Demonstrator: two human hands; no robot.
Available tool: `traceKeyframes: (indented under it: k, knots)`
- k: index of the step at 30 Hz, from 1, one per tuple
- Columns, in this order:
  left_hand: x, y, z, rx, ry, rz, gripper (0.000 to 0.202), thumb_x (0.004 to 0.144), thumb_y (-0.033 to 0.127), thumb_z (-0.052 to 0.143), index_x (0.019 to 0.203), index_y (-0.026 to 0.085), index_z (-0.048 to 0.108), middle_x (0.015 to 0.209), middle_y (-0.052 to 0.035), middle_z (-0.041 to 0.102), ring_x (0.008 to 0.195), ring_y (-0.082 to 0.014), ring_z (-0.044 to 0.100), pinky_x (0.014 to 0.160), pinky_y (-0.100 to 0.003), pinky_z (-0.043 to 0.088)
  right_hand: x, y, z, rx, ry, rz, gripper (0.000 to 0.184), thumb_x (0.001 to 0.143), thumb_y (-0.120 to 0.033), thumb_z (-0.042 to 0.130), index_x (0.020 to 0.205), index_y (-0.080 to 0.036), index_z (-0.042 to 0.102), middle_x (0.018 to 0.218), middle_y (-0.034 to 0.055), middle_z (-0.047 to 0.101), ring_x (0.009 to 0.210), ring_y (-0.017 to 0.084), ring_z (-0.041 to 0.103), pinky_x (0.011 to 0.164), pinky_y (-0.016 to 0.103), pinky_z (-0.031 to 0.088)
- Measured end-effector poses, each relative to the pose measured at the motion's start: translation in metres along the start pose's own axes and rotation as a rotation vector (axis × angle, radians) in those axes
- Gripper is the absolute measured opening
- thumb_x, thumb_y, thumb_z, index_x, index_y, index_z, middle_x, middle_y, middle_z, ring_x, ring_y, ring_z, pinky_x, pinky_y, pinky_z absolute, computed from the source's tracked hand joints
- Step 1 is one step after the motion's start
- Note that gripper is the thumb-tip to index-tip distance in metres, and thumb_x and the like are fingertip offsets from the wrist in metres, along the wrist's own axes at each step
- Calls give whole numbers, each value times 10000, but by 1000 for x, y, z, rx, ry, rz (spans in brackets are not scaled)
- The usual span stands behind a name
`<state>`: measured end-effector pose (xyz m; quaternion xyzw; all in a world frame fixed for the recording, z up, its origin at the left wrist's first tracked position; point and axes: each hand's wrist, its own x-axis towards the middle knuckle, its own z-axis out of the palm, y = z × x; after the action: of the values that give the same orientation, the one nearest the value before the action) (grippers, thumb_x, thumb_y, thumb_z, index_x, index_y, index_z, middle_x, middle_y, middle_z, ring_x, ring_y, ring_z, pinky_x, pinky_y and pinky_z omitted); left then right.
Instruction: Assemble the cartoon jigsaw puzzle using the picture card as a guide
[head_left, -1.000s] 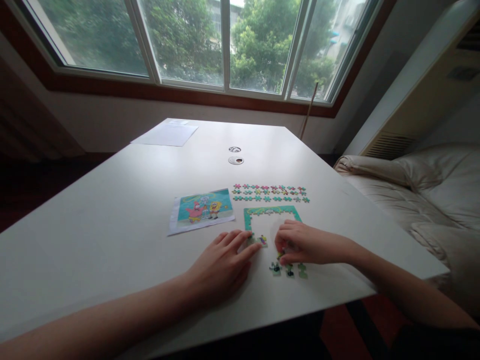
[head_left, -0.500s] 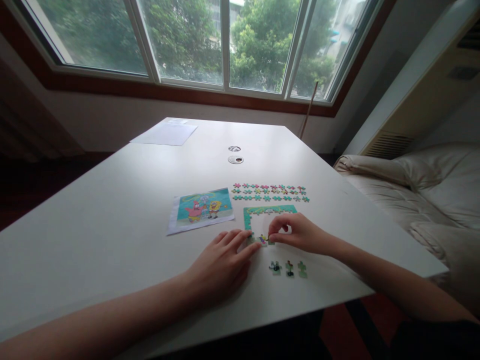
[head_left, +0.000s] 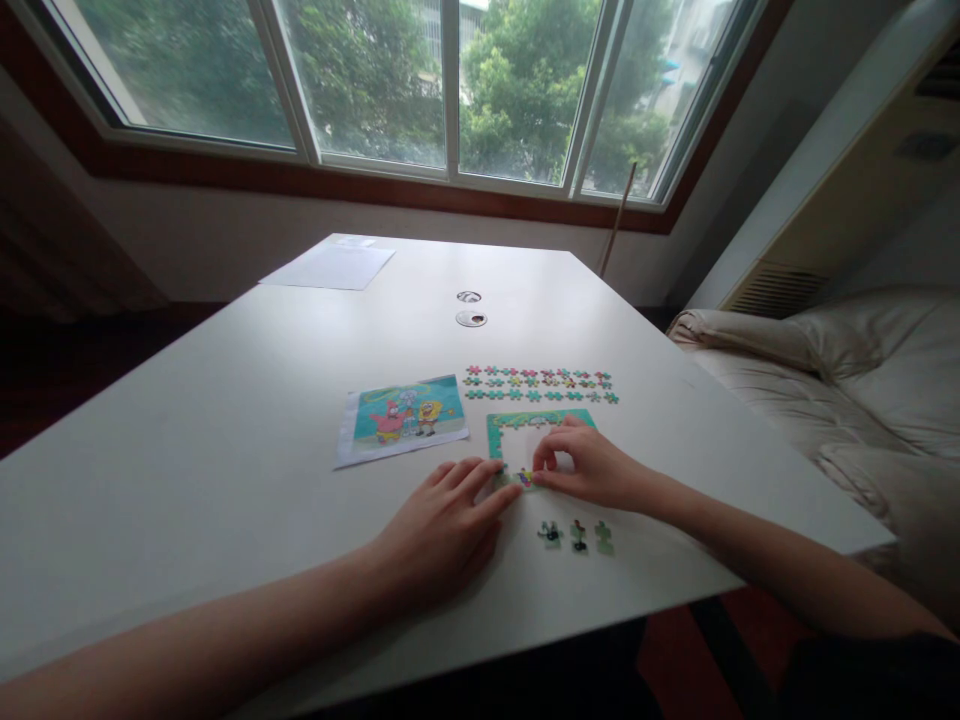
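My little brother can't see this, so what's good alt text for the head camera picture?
A person's left hand and right hand touch a partly built jigsaw border on a white table. Three loose pieces lie nearer, rows of pieces beyond, and a cartoon picture to the left.

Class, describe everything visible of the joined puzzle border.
The border, thin and flat, looks like card: interlocked pieces, teal at top and left, paler green below, knobbed along the inside. It lies on the white table. The left hand touches its lower left corner; the right hand meets its bottom edge, hiding most of its right side.
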<state>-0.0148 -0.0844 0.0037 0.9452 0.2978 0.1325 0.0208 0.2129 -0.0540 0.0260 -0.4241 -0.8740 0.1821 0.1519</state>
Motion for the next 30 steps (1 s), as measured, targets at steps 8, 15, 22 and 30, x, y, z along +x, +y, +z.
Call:
traceKeyframes:
  k: [8, 15, 22, 30]
  knots:
    - [-1, 0, -3, -2, -10, -4, 423, 815, 148, 459, 1229, 237, 474, 1243, -119, 472, 1060, -280, 472, 892, -457, 401, -11, 20, -37, -4, -70, -59, 93, 813, -254, 572, 820, -167, 604, 731, 13, 602, 701, 126, 528, 694, 249, 386]
    - [0, 1, -3, -2, 29, 9, 425, 809, 125, 446, 1223, 220, 471, 1208, -125, 483, 1040, -277, 478, 867, -452, 420, -22, 40, -66, -32, -329, 31, 198, 797, -366, 585, 796, -170, 615, 671, -16, 544, 610, 98, 494, 588, 209, 363]
    - [0, 1, -2, -10, 22, 10, 372, 807, 122, 445, 1166, 198, 510, 1154, -129, 505, 1017, -279, 488, 852, -455, 428, -23, 38, -57, -18, -380, 52, 301, 739, -453, 632, 847, -173, 615, 732, 2, 569, 672, 127, 524, 616, 226, 376]
    - [0, 2, -4, -20, 15, 6, 377, 804, 120, 446, 1169, 192, 507, 1145, -126, 508, 1009, -275, 491, 848, -449, 431, -22, 31, -54, 25, -390, 22, 204, 798, -367, 586, 853, -171, 602, 826, 31, 603, 736, 138, 540, 658, 236, 397]
